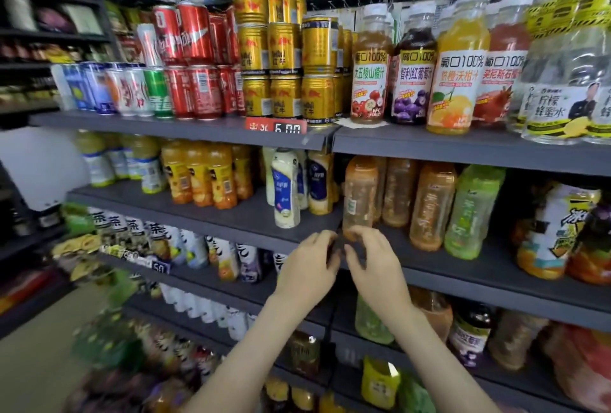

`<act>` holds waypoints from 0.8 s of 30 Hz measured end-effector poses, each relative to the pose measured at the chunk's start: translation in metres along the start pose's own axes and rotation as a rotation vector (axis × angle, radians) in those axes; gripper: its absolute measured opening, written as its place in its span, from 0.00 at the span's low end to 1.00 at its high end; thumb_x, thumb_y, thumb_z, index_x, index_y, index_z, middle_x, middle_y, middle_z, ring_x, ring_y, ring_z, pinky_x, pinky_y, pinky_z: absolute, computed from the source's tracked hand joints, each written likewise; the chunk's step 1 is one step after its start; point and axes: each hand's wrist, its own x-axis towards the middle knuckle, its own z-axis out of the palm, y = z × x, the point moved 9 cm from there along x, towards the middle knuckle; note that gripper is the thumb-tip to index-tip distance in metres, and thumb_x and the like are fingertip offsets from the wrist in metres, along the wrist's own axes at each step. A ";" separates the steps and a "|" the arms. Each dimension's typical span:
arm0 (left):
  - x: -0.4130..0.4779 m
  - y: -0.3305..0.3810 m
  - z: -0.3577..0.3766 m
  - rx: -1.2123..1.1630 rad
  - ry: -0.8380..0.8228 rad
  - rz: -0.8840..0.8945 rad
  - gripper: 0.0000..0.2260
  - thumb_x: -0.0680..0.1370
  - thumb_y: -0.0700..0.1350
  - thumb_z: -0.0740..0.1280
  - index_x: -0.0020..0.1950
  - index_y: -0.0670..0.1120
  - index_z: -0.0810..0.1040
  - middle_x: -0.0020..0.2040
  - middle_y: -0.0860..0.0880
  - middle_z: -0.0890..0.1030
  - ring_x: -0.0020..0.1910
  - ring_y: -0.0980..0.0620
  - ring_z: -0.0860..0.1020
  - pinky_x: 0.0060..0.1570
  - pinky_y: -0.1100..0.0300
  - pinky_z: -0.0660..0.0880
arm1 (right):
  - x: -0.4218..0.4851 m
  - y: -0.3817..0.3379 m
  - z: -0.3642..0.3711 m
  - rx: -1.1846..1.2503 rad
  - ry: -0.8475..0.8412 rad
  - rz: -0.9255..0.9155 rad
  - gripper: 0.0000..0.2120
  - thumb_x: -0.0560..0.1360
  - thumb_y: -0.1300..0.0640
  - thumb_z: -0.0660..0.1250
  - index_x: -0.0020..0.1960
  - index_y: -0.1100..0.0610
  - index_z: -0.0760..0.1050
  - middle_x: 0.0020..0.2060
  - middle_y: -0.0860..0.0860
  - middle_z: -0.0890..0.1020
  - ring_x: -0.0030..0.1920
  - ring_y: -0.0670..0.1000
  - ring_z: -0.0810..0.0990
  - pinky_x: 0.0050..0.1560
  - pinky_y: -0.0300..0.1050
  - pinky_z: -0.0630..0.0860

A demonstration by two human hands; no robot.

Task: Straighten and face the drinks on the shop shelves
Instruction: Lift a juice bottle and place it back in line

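A translucent orange plastic bottle point(358, 194) stood upright at the front lip of a dark grey metal shelf point(429, 267), second tier down, right where two shelf sections met. It was tall and round-shouldered, its skin cloudy, and its label blurred beyond reading. Just beside it on the right stood more bottles of the same soft orange, then a lime-green plastic bottle point(469, 214). To its left, set apart, was a glossy cream-white bottle with a blue label point(286, 187).

Two bare forearms rose from below, close together, meeting at the bottle's foot. The right hand point(373, 260) was arched, knuckles up, its fingers curled so the tips pinched the base of the bottle. The left hand point(309, 260) sat just beside it, fingers also curled toward the shelf edge – I could not tell whether it touched the bottle or held anything.

On the tier above, stacked gold metal cans point(284, 48) shone – ribbed and cylindrical – next to smooth red cans point(195, 91).
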 end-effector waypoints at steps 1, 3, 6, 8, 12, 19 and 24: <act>-0.001 -0.011 -0.001 0.015 -0.017 -0.028 0.14 0.80 0.49 0.60 0.65 0.49 0.70 0.59 0.50 0.76 0.55 0.51 0.76 0.47 0.57 0.74 | 0.000 -0.003 0.008 0.001 -0.014 0.013 0.12 0.77 0.60 0.64 0.61 0.56 0.72 0.52 0.45 0.73 0.57 0.48 0.73 0.54 0.29 0.62; -0.001 -0.033 -0.005 0.039 -0.039 -0.072 0.14 0.80 0.49 0.60 0.65 0.48 0.70 0.60 0.49 0.76 0.55 0.50 0.77 0.48 0.54 0.75 | 0.002 -0.009 0.022 0.007 -0.038 0.030 0.13 0.77 0.60 0.64 0.61 0.57 0.72 0.54 0.48 0.75 0.58 0.48 0.74 0.54 0.30 0.63; 0.000 -0.067 -0.012 0.048 -0.054 -0.121 0.15 0.80 0.48 0.60 0.66 0.47 0.69 0.60 0.47 0.76 0.56 0.48 0.76 0.50 0.53 0.75 | 0.007 -0.013 0.048 0.003 -0.064 0.055 0.13 0.77 0.60 0.64 0.62 0.58 0.72 0.56 0.51 0.76 0.59 0.49 0.74 0.55 0.33 0.65; -0.001 -0.093 -0.015 0.086 -0.074 -0.148 0.15 0.80 0.48 0.60 0.66 0.46 0.69 0.60 0.47 0.76 0.56 0.48 0.76 0.48 0.54 0.75 | 0.011 -0.016 0.072 0.006 -0.077 0.087 0.13 0.77 0.60 0.64 0.62 0.57 0.71 0.56 0.51 0.76 0.59 0.49 0.73 0.54 0.33 0.66; -0.005 -0.147 -0.019 0.094 -0.134 -0.192 0.14 0.80 0.48 0.59 0.63 0.44 0.71 0.59 0.45 0.77 0.56 0.47 0.76 0.44 0.58 0.70 | 0.021 -0.032 0.137 0.028 -0.120 0.162 0.14 0.77 0.61 0.64 0.62 0.58 0.71 0.57 0.52 0.75 0.61 0.52 0.72 0.55 0.38 0.68; 0.007 -0.198 -0.031 0.138 -0.176 -0.128 0.13 0.80 0.49 0.59 0.60 0.44 0.72 0.55 0.44 0.79 0.53 0.44 0.77 0.42 0.56 0.71 | 0.028 -0.044 0.194 0.038 -0.076 0.257 0.14 0.76 0.63 0.64 0.62 0.60 0.72 0.57 0.55 0.76 0.60 0.54 0.73 0.55 0.38 0.65; 0.013 -0.165 -0.005 0.097 -0.244 -0.002 0.12 0.80 0.47 0.58 0.60 0.44 0.72 0.52 0.43 0.80 0.51 0.42 0.78 0.38 0.56 0.68 | 0.013 -0.023 0.169 -0.026 -0.026 0.327 0.14 0.76 0.63 0.64 0.61 0.61 0.72 0.56 0.55 0.77 0.59 0.54 0.74 0.55 0.37 0.67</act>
